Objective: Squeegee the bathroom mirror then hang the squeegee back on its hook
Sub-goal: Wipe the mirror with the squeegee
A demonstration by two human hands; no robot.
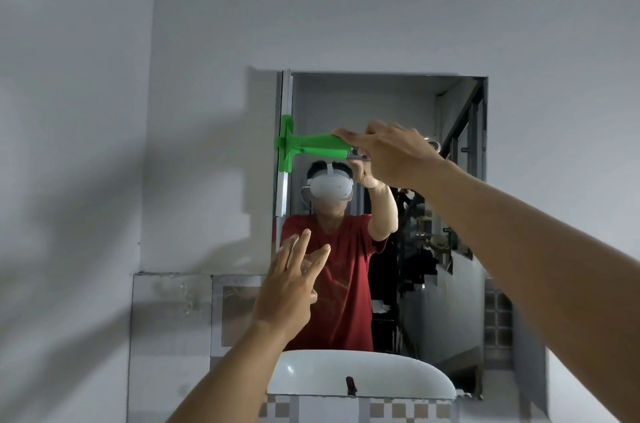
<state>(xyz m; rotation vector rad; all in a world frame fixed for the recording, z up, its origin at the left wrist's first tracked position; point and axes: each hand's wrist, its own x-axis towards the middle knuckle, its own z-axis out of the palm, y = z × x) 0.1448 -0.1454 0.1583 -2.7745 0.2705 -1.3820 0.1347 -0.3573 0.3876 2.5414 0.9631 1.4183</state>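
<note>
A rectangular mirror point(408, 104) hangs on the grey wall above a basin. My right hand point(391, 154) grips the green handle of the squeegee point(311, 145) and holds it sideways. The metal blade point(284, 142) stands upright against the mirror's left edge, near the top. My left hand point(289, 284) is raised in front of the mirror's lower left part, fingers spread, holding nothing. Whether it touches the glass I cannot tell. No hook is in view.
A white basin point(363, 374) shows at the mirror's bottom edge, with a dark tap tip point(350, 384). Tiled wall point(173, 318) runs to the lower left of the mirror. The mirror reflects a person in a red shirt and a stair railing.
</note>
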